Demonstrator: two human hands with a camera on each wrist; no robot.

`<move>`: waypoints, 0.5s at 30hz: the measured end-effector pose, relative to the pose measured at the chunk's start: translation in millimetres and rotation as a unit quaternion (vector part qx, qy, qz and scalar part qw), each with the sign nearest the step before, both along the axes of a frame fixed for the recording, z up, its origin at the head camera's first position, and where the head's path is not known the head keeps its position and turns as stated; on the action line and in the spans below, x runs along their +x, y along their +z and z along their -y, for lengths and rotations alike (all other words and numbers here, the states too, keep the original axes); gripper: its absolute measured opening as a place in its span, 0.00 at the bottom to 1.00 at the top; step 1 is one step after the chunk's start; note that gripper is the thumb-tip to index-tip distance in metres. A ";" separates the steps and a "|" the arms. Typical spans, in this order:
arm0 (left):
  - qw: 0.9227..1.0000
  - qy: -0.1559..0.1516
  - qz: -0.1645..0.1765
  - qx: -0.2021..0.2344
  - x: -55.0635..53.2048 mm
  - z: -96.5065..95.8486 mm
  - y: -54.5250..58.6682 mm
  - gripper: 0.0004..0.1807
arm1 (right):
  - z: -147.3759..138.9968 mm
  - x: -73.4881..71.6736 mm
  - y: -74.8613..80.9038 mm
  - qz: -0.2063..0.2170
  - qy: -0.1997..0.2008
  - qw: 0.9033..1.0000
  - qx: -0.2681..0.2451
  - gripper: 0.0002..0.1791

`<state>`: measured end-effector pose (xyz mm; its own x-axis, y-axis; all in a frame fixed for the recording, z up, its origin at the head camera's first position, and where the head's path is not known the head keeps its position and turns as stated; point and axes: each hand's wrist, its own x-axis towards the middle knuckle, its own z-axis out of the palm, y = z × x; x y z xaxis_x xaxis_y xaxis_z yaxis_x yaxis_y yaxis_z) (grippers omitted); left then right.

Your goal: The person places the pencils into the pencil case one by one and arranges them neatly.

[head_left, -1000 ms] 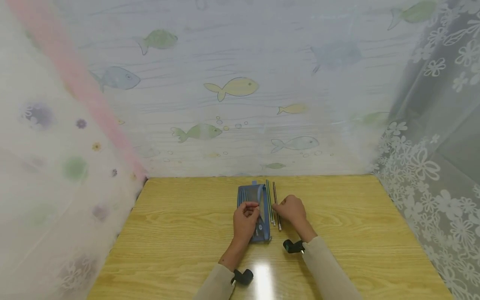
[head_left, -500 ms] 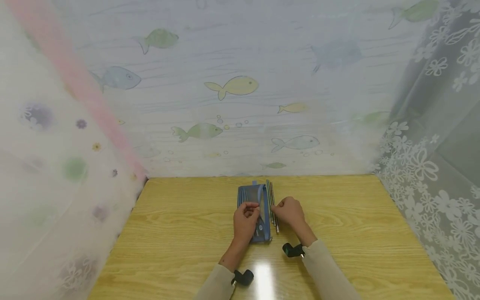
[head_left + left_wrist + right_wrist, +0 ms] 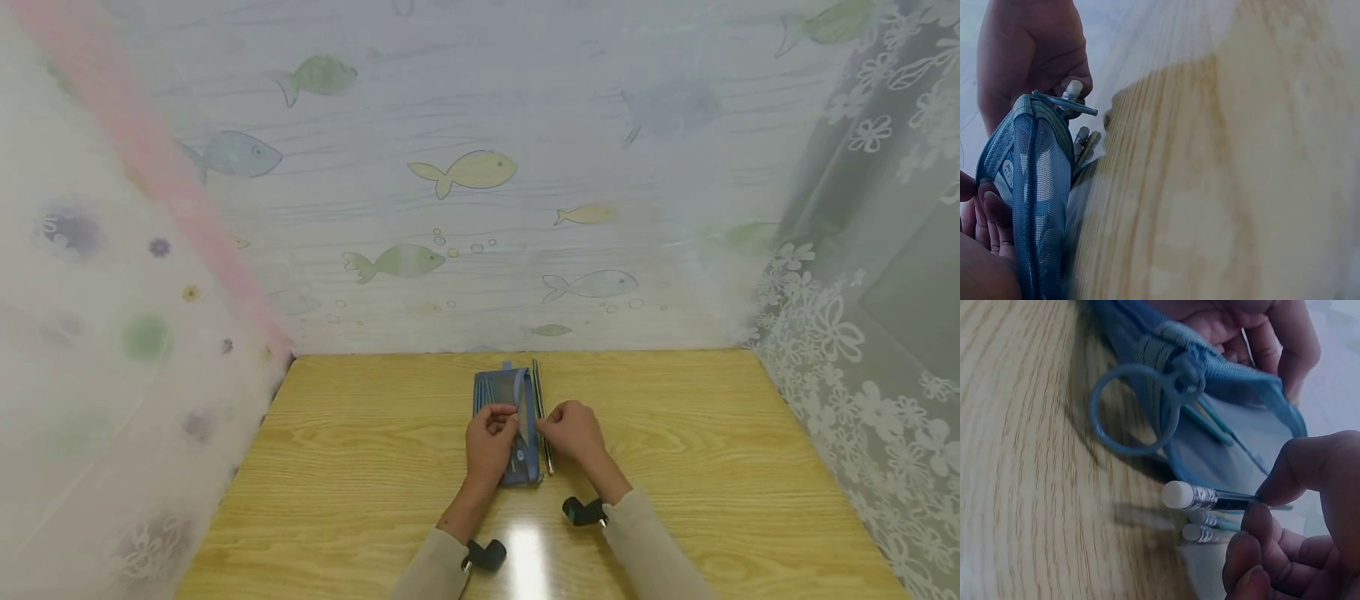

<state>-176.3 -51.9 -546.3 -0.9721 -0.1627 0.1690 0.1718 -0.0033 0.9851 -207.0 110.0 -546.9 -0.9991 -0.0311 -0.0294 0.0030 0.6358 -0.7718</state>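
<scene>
A blue mesh pencil case (image 3: pixel 501 382) lies on the table with its long zipped side parted. My left hand (image 3: pixel 489 450) pinches the upper edge of that opening, lifting it so slim blue-green sticks (image 3: pixel 1210 422) show inside. In my right hand (image 3: pixel 577 433), thumb and index finger pinch a dark pencil (image 3: pixel 1222 500) with a white eraser (image 3: pixel 1177 495), held right beside the mouth of the case. Just below it, two more eraser-tipped pencils (image 3: pixel 1209 534) lie along the case's right side. The far ends of the pencils are hidden in the right wrist view.
A blue ring zipper pull (image 3: pixel 1099 419) sticks out from the near end of the case. The wood-grain table (image 3: pixel 360 467) meets a fish-printed curtain (image 3: pixel 465 275) at the back. Small black wrist cameras (image 3: pixel 489 555) hang below both sleeves.
My right hand has moved left toward the case, carrying its pencil from apart on the right to close by the other pencils. The left hand stays in place at the opening.
</scene>
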 end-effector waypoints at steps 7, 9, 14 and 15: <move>1.000 0.001 0.002 0.001 0.0 -0.4 0.1 0.07 | 4.0 2.9 3.2 -0.007 0.004 1.000 -0.005 0.17; 1.000 0.000 0.003 0.005 -0.5 0.1 0.6 0.07 | 4.8 3.0 3.0 -0.008 0.004 1.000 -0.001 0.14; 1.000 0.000 0.007 0.003 -3.7 1.7 -1.2 0.06 | 6.7 1.6 0.6 -0.015 0.007 1.000 0.001 0.10; 1.000 0.002 0.007 0.000 -5.5 1.7 -3.4 0.06 | 7.0 1.3 -0.2 -0.016 0.008 1.000 0.001 0.09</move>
